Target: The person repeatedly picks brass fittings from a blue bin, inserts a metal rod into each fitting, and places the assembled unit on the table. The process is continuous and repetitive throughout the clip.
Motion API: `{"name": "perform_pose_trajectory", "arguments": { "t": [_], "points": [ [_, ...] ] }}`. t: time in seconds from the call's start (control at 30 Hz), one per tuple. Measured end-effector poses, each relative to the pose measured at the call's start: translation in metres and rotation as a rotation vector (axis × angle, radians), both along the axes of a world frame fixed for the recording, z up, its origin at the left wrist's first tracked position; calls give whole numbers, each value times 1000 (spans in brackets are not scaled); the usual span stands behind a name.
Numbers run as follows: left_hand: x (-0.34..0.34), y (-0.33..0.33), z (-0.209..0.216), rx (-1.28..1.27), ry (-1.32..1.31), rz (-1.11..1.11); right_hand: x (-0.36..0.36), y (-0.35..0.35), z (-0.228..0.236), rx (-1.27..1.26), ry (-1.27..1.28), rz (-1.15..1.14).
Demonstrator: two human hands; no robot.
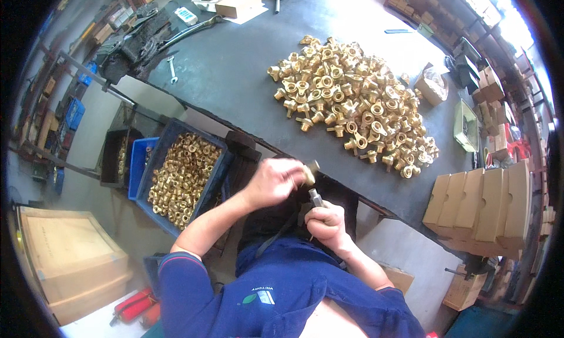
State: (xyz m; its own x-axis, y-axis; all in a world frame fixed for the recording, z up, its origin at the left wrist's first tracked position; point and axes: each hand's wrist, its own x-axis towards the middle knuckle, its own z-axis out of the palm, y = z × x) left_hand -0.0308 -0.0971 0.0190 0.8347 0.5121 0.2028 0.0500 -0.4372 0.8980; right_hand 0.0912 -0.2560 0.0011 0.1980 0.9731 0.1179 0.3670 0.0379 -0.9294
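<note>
My left hand (274,182) is raised in front of the table edge, its fingers pinched on a small brass fitting (310,170) and slightly smeared by motion. Just below the fitting, my right hand (326,223) is wrapped around a tool with a grey metal tip (316,198). The tip points up toward the fitting; whether the two touch I cannot tell. My fist hides the tool's lower part. Beyond my hands, a large heap of brass fittings (358,100) with ring-shaped ends is spread over the dark table (229,82).
A blue crate (220,156) full of small brass parts stands left of my hands. Cardboard boxes (470,206) stand at the right. A wrench (171,69) lies on the table's far left, and a wooden box (76,238) sits at lower left.
</note>
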Motion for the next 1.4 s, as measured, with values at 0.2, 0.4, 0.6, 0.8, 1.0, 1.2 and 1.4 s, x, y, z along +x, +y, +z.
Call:
{"name": "perform_pose_trajectory", "arguments": {
  "t": [0.2, 0.4, 0.6, 0.8, 1.0, 1.2, 1.4],
  "points": [
    [9, 88, -2, 323, 77, 491, 3, -11, -26, -116, 447, 75],
    [33, 181, -35, 402, 418, 716, 1, -10, -15, -140, 477, 60],
    [56, 214, -53, 88, 260, 539, 8, -10, -13, -216, 589, 37],
    [19, 150, -21, -205, 2, 428, 9, -2, -11, -69, 177, 123],
    [-4, 22, -43, -824, -302, 33, -3, 13, -10, -87, 51, 168],
    [24, -24, -34, -1377, -565, -24, -9, 18, -26, -62, 132, 83],
    [24, -20, -20, -1457, -618, -45, -4, 19, -24, -211, 1411, 202]
  ]
}}
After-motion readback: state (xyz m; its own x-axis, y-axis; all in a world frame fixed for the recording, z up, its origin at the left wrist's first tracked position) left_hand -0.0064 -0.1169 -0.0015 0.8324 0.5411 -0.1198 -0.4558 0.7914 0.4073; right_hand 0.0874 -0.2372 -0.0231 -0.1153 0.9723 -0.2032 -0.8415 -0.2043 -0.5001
